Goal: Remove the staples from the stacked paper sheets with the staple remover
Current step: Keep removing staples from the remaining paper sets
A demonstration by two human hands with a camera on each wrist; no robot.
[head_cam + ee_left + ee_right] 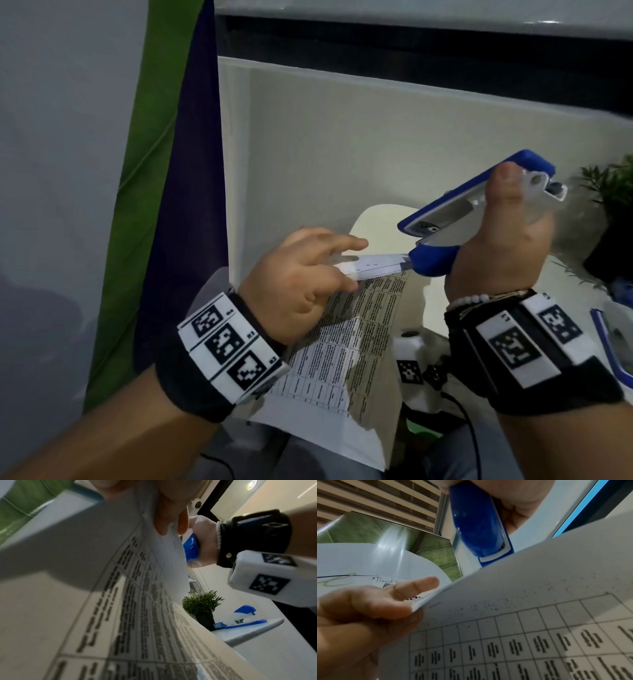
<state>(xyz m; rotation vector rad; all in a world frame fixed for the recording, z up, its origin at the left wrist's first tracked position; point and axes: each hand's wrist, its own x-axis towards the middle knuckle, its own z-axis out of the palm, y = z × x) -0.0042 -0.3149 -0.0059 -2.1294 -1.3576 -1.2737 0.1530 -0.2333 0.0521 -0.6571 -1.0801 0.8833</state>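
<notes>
Paper sheets [342,342] are held up in the air in front of you, and everything here hangs off their top edge, so I'll place things from that.

Your left hand [301,284] pinches the left end of that edge. The thumb is under and the fingers [390,605] are on top, clamped on the stack, with the index finger sticking out loose past the edge. Your right hand [503,253] is wrapped tight round the staple remover [445,212], thumb laid up its side. The remover's nose touches the right end of the same edge.

What matters is that the staples sit in a row along that edge, between the nose and your left fingers. One staple [435,605] shows just beside the left fingertips, lying parallel to the edge. The remover's long axis slopes up and away to the right of the edge.

My guess is the nose has to work leftward along the edge, toward the left hand. Whether it's hooked under a staple right now is too small to tell.
</notes>
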